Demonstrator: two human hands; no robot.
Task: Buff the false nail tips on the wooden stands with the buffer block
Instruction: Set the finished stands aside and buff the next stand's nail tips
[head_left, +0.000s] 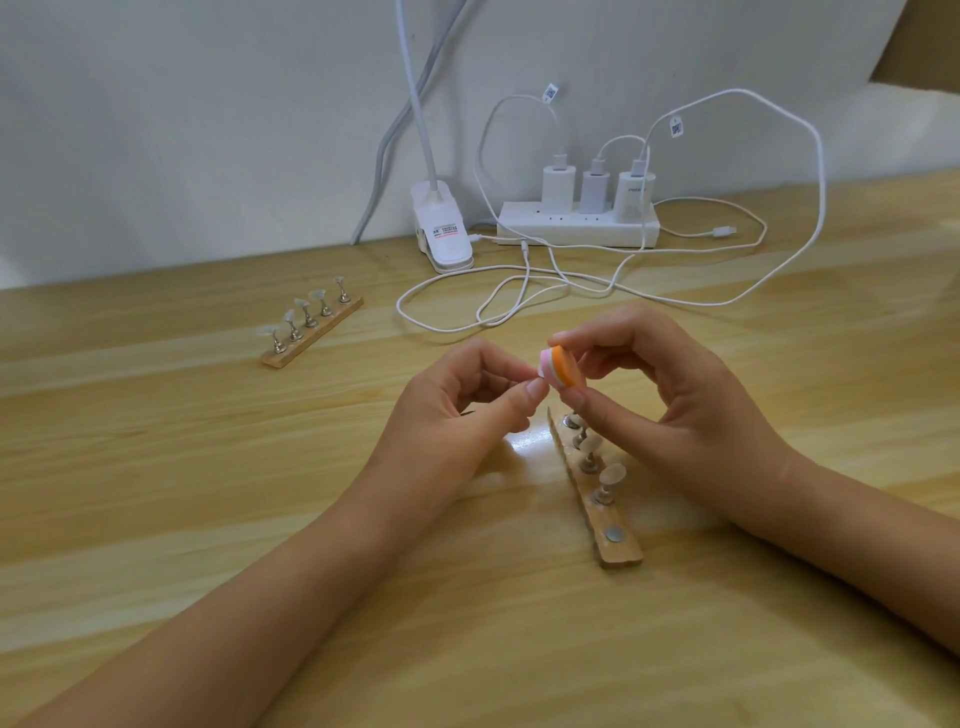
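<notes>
From the head view, we look down at two bare forearms reaching over a pale, glossy wood-grain table (208, 519). Our right hand (670, 405) grasps the buffer block (561, 369), a small rounded foam pad in orange, pale and pink layers, between thumb and fingertips, raised above the table. Our left hand (457, 410) has thumb and forefinger pressed together against the block's pink face. We cannot tell whether they hold anything.

Just below the hands lies the near wooden stand (618, 540), a narrow strip with a notched edge and round metal discs. Short metal pegs carry translucent nail tips (612, 474). A far wooden stand (311, 338) lies well apart to the left, with five tipped pegs. At the wall sit a white power strip (576, 228) with three chargers, looping white cables (467, 306) and a white clip lamp base (441, 234).
</notes>
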